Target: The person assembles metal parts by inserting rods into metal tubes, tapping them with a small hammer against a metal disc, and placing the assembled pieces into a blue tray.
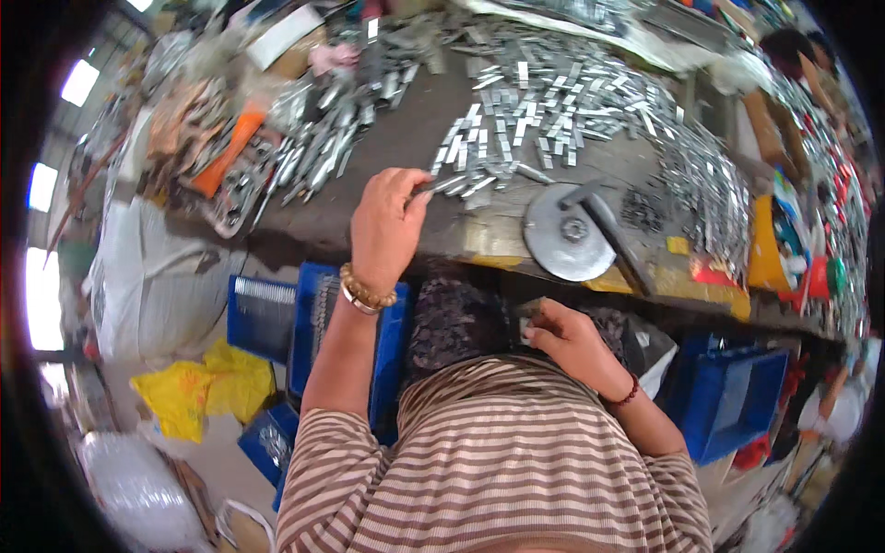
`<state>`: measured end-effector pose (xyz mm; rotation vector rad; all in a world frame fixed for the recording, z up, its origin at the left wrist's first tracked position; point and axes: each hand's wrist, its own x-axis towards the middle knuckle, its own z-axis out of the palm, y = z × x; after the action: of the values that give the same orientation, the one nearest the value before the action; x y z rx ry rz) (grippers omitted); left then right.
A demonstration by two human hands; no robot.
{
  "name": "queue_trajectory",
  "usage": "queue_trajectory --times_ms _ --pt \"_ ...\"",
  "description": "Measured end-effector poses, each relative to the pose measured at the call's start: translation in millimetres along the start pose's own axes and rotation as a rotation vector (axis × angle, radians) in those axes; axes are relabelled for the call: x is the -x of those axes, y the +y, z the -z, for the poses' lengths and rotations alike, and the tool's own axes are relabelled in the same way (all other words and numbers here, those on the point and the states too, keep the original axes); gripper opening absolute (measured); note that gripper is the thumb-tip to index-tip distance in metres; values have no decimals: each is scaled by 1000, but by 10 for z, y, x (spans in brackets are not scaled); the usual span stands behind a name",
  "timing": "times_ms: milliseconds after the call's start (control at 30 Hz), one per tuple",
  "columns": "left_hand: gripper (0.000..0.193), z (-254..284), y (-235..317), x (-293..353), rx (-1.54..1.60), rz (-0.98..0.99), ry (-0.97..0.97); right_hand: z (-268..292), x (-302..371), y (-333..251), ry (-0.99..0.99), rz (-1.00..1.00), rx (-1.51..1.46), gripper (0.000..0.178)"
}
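Note:
My left hand (385,221) reaches over the near edge of the workbench, thumb and forefinger pinched together. A thin grey metal piece (421,190) seems to sit between those fingertips, beside the near edge of a spread of small shiny metal pieces (516,120). Low in front of my lap, my right hand (573,345) is closed, with a small greyish piece (525,330) at its fingertips; its exact kind is too small to tell. To the right of my left hand, a dark hammer (608,230) lies across a round metal disc (553,241).
Longer metal parts (323,138) and an orange-handled tool (230,152) lie at left on the bench. Blue crates (262,318) stand below on the left, another blue crate (737,396) at right. A yellow bag (203,387) lies on the floor. Another person (802,60) is at far right.

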<state>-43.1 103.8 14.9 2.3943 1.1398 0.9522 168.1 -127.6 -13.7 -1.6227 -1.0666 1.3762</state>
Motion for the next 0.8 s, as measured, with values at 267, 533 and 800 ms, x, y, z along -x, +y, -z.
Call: queue_trajectory --times_ms 267,533,800 --pt "24 -105 8 -88 -107 -3 -134 297 274 -44 158 133 93 21" --pt "28 55 407 -34 127 91 -91 1129 313 -199 742 427 413 14" --pt "29 -139 806 4 110 -89 -249 2097 -72 -59 924 370 1336 9"
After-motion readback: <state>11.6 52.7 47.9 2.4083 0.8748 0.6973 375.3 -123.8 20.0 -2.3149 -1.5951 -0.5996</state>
